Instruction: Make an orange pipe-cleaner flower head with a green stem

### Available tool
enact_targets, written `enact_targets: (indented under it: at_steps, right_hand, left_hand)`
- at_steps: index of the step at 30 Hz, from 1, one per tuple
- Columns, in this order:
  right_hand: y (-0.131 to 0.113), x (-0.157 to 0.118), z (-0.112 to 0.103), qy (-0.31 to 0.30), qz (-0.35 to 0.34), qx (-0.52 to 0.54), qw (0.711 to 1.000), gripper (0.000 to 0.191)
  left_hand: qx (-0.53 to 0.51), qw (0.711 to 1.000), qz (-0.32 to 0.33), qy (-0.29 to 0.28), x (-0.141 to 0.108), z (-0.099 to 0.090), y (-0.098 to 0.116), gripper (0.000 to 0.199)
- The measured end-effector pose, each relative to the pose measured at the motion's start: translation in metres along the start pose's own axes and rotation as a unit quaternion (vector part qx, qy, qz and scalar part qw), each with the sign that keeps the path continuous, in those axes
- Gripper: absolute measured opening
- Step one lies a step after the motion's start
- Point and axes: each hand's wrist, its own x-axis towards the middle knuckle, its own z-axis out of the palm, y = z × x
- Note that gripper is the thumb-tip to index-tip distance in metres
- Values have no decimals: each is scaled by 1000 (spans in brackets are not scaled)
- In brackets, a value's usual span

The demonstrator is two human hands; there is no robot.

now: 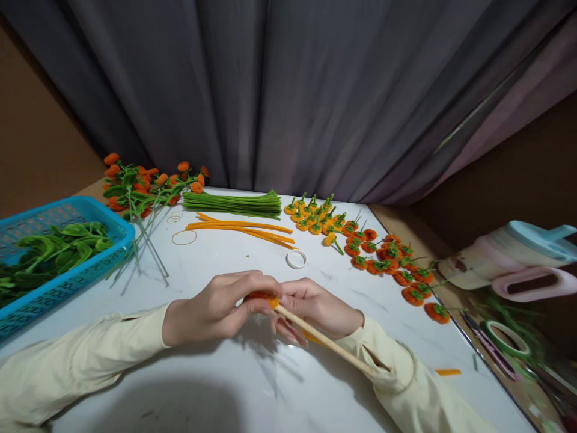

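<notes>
My left hand (216, 307) is closed around a small orange fuzzy pipe-cleaner piece (259, 296), most of it covered by the fingers. Against that piece, my right hand (318, 305) pinches the end of a thin wooden stick (331, 343), which slants down toward my right sleeve. Part of a yellow-orange pipe cleaner (315, 338) shows beneath the stick, under my right hand. Both hands meet above the white marble-look table (189, 373). Just beyond them lie a white ring, perhaps a tape roll (296, 259), and several loose orange pipe cleaners (238, 226).
Green pipe cleaners (232, 204) lie bundled at the back. Yellow flower heads (315, 216) and orange flower heads (387, 252) spread rightward. A blue basket (128, 231) of green leaves and finished orange flowers (144, 180) stand left. A tumbler (482, 255), green tape (507, 338) and scissors (493, 352) sit right.
</notes>
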Motion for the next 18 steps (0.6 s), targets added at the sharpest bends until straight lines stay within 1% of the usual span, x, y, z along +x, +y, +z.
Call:
enact_targets:
  at_steps: [2, 4, 6, 9, 12, 14, 16, 18]
  right_hand:
    - [9, 5, 2, -9, -11, 28, 999, 38]
    - [19, 10, 1, -22, -11, 61, 998, 37]
    - [29, 14, -3, -31, -12, 83, 996, 34]
    - [43, 19, -13, -22, -22, 115, 993, 30]
    - [53, 23, -24, -4, -10, 135, 991, 32]
    - [57, 24, -28, 6, -4, 134, 991, 34]
    - [59, 25, -29, 13, 2, 129, 992, 35]
    - [56, 25, -27, 12, 16, 121, 992, 34]
  left_hand:
    - [12, 998, 50, 20, -3, 3, -3, 23]
    - [41, 994, 95, 28, -7, 5, -10, 27]
    - [71, 992, 106, 14, -10, 7, -19, 28]
    - [109, 990, 87, -24, -15, 11, -34, 24]
    - [144, 986, 71, -32, -18, 15, -49, 17]
    - [165, 985, 33, -27, -20, 18, -57, 14]
    - [179, 983, -7, -32, -22, 20, -62, 14]
    - [189, 980, -25, -47, -24, 21, -65, 16]
